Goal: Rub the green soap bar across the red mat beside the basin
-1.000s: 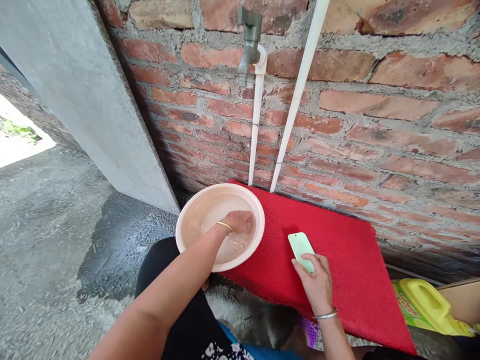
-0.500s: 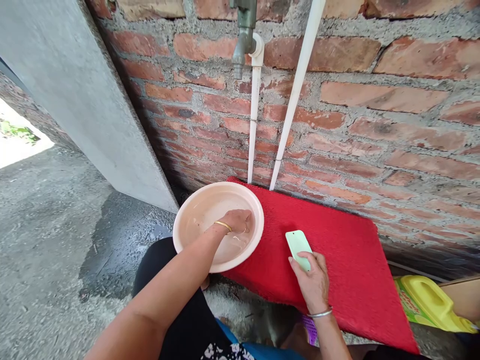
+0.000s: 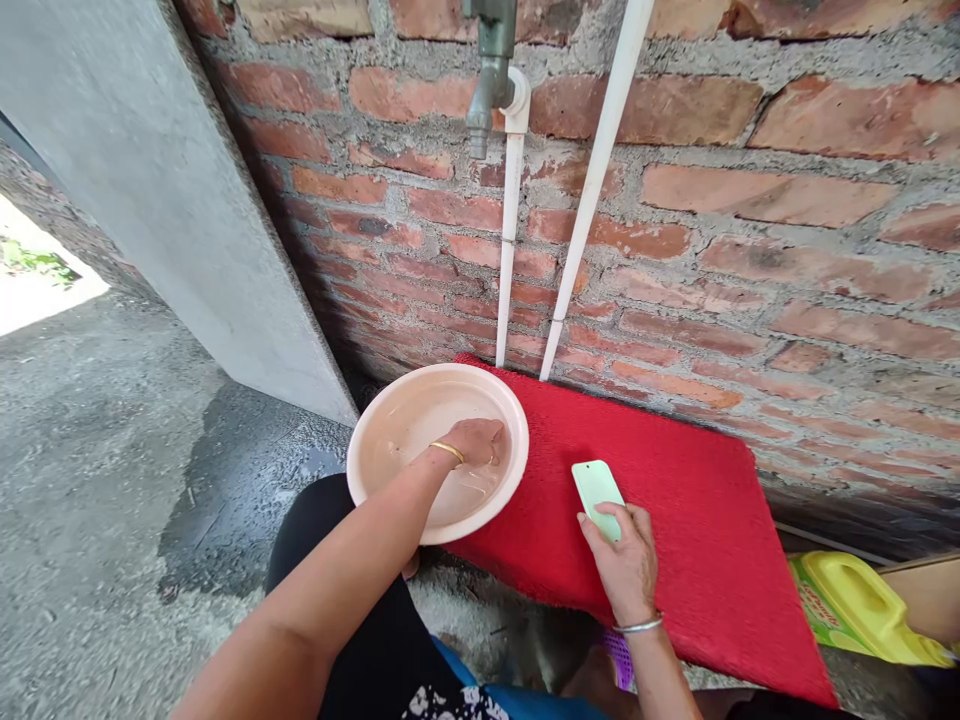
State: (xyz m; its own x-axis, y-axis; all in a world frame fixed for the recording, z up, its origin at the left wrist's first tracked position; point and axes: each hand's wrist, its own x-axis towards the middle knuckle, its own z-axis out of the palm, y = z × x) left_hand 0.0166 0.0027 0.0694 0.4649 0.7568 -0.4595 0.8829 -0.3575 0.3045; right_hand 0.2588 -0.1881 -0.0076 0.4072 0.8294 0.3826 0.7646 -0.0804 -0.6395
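Observation:
My left hand (image 3: 478, 442), with a gold bangle at the wrist, reaches into a pale pink basin (image 3: 366, 440) that has water in it. Its fingers are curled down at the water near the basin's right side, and whatever they may hold is hidden. A pale green flat oblong (image 3: 598, 490), with rounded corners and a small hole at its far end, is gripped in my right hand (image 3: 630, 560) between thumb and fingers. A silver bangle circles that wrist. The oblong is over the red cloth-covered surface (image 3: 697, 540), to the right of the basin; its underside does not show.
A metal tap (image 3: 487, 100) and white pipes (image 3: 510, 230) run along the brick wall (image 3: 705, 260). A grey slab (image 3: 187, 200) leans at the left over wet concrete (image 3: 247, 470). At lower right stands a yellow jug (image 3: 862, 600); a purple perforated thing (image 3: 619, 660) shows underneath.

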